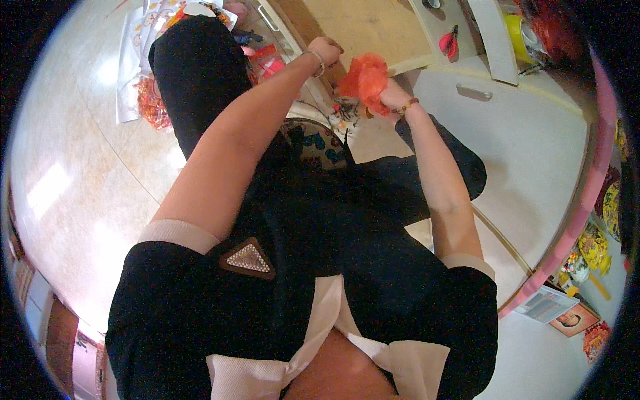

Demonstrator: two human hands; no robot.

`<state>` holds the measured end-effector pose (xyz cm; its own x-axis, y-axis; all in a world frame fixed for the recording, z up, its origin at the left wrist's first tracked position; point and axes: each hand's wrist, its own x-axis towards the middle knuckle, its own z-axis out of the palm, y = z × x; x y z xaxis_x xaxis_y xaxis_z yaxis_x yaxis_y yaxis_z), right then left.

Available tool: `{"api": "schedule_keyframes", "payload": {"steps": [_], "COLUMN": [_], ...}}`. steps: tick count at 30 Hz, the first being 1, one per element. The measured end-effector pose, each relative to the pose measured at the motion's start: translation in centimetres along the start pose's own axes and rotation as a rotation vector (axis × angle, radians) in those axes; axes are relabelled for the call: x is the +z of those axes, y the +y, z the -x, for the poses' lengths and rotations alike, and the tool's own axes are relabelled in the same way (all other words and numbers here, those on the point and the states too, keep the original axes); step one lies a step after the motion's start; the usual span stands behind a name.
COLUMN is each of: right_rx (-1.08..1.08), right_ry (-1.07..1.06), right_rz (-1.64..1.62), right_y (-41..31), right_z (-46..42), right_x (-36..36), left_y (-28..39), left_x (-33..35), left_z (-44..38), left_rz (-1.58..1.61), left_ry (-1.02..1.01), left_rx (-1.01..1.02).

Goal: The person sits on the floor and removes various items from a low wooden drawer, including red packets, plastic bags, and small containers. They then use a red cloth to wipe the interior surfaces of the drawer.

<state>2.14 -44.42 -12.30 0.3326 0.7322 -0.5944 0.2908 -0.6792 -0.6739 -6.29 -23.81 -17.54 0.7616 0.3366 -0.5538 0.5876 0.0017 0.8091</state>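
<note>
My right hand (392,95) is closed around a crumpled piece of thin orange-red material (367,77), either a plastic bag or mesh. My left hand (326,51), with a bracelet at its wrist, is raised to the left of it, over the edge of an open wooden drawer or compartment (370,25). Its fingers are bent, and whether they pinch something small is too unclear to tell. Below the hands, a small heap of mixed bits (345,112) lies beside a patterned round item (315,142) near my lap.
Red-handled snips (449,44) lie at the upper right, near a yellow container (517,37). A white cabinet front with a metal handle (474,92) stands to the right. Plastic packages (152,102) lie on the tiled floor at left, beyond my black-clothed knee.
</note>
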Motion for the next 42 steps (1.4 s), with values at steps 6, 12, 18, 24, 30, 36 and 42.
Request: {"api": "schedule_keyframes", "payload": {"steps": [6, 12, 18, 24, 30, 36, 42], "right_rx": [-0.081, 0.113, 0.045, 0.147, -0.004, -0.018, 0.018], "right_ry": [0.426, -0.107, -0.235, -0.311, -0.274, -0.379, -0.461], "right_rz": [0.053, 0.767, 0.667, 0.743, 0.96, 0.78, 0.873], "right_y": [-3.7, -0.4, 4.1, 0.6, 3.3, 0.7, 2.6], "right_z": [-3.3, -9.2, -13.0, -12.5, -14.2, -11.6, -13.9], "right_x": [-1.1, 4.4, 8.0, 7.2, 7.0, 7.0, 7.3], "left_y": [-0.9, -0.2, 1.0, -1.1, -1.3, -3.3, -0.2], "left_x": [-0.4, 0.0, -0.7, -0.6, 0.8, 0.9, 0.2], "left_z": [-1.5, -0.6, -0.1, -2.4, -2.9, -3.5, -1.9], "left_rz": [0.018, -0.024, 0.11, 0.167, 0.053, 0.111, 0.099], "left_ry": [0.191, 0.262, 0.239, 0.175, 0.153, 0.254, 0.152], "left_rx": [-0.026, -0.035, -0.066, -0.133, -0.08, -0.141, -0.19]}}
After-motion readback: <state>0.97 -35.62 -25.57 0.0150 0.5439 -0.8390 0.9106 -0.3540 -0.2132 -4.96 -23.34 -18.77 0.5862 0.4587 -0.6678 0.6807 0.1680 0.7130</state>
